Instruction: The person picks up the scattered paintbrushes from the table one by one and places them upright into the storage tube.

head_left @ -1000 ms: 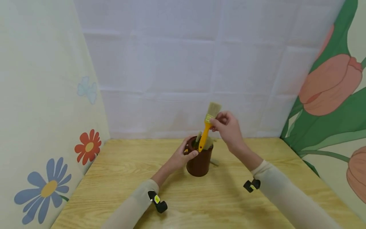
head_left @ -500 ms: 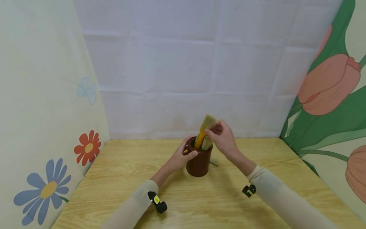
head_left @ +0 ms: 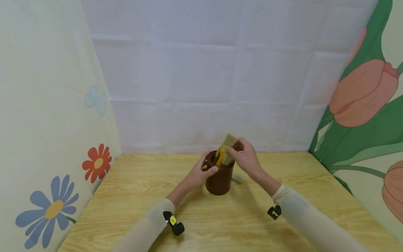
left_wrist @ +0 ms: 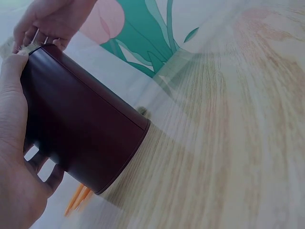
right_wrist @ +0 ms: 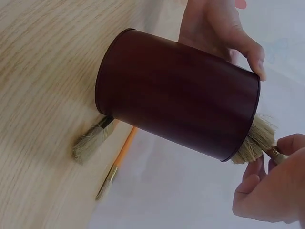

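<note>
The yellow brush [head_left: 221,156] has dropped deep into the brown cup [head_left: 219,178] at mid-table since a second ago. Right hand [head_left: 245,156] still pinches its ferrule; left hand [head_left: 201,170] grips the cup.

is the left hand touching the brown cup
Touching: in the left wrist view the left hand wraps the brown cup, thumb on its rim.

Counted one dark brown pot [head_left: 219,180] on one wooden table [head_left: 126,196]. Saw at least two brushes [head_left: 227,148] standing in it near frame centre, two more brushes [right_wrist: 102,157] lying behind it. Two hands: left hand [head_left: 201,171], right hand [head_left: 247,157].
</note>
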The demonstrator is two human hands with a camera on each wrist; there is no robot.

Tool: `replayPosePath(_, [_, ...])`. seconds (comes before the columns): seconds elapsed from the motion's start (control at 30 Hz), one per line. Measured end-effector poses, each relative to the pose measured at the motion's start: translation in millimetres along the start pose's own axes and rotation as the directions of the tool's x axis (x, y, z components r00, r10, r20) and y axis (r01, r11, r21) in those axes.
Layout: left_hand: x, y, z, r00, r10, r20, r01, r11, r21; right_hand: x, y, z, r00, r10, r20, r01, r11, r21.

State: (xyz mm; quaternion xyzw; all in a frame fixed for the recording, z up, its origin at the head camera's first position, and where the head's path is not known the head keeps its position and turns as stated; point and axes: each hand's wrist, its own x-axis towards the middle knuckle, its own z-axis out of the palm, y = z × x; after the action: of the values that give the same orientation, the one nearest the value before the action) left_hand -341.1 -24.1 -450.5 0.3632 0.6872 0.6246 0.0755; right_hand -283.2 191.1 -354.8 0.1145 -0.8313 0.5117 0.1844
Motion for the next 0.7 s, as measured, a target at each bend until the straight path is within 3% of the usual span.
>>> replayPosePath(0.23, [-1.0, -1.2, -0.6, 1.000, 0.024, 0.004, -0.024, 1.000, 0.004, -1.1, 0.0, 0.8, 0.999, 0.035, 0.023, -0.032, 0.993, -0.115])
replayPosePath(0.43, [-0.8, -1.9, 0.0, 1.000, 0.020, 0.000, -0.020, 1.000, 0.008, 0.4, -1.1, -4.4, 0.995, 0.071, 0.068, -0.063, 0.991, -0.116])
replayPosePath(0.7, [-0.3, -1.1, -0.4, 1.000, 0.021, 0.002, -0.021, 1.000, 0.014, 8.0, -6.8, -8.5, 0.999, -0.036, -0.008, 0.036, 0.998, -0.050])
